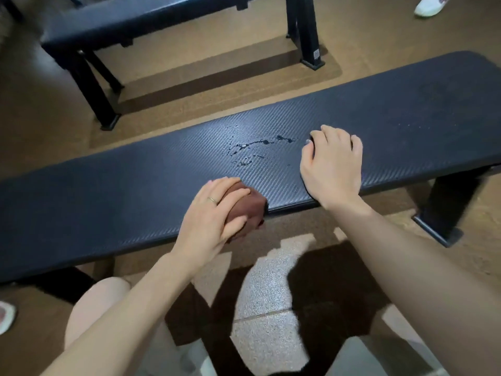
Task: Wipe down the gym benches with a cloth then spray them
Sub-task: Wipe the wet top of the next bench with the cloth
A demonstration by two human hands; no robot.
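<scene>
Desk (135,183) of black padding with a woven, carbon-fibre-like texture, running across the view from lower left to upper right on black metal legs, over a brown floor (222,85). Small beads and streaks of clear liquid (252,147) lie on the pad near its middle. The left hand (208,213), bearing a thin ring on one finger, grips a bunched reddish-brown cloth (249,204), fingers and thumb curled round it; the cloth sits at the near edge of the desk, touching the pad and hanging partly over the edge, nearer the viewer than the liquid and apart from it. The right hand (332,161) rests palm down on the pad just right of the liquid, its fingers curled; something dark shows at the fingertips, but whether the hand holds an object cannot be told. A second black padded bench (151,23) with black metal legs stands beyond, well apart. A white shoe (431,5) shows at the upper right corner. The person's bare knee (100,305) appears at lower left, beside pale speckled floor tiles (268,299).
</scene>
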